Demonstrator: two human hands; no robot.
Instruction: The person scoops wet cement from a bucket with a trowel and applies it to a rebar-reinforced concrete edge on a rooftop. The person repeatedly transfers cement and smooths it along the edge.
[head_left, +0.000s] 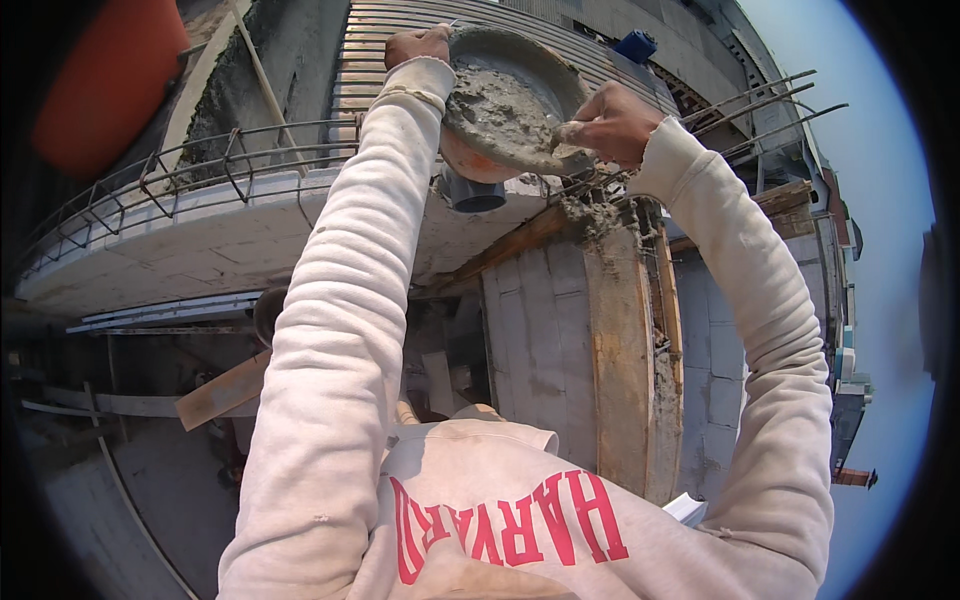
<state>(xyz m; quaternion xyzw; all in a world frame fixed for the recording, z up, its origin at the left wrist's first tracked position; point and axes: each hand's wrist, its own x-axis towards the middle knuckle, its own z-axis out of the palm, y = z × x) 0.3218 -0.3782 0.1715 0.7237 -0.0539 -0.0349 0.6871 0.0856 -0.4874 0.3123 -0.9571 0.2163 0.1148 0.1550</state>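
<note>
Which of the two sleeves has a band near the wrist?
The left sleeve: its band sits behind the left hand grasping the basin; the right sleeve shows none.

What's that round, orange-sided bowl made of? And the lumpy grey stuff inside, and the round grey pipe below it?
The round, orange-sided bowl looks like dull plastic, maybe rubber: orange shows on its wall between grey smears. The lumpy grey mix is probably wet mortar or concrete, with its rough, pasty surface. The round grey pipe seems smooth plastic, judging by its even colour.
</note>
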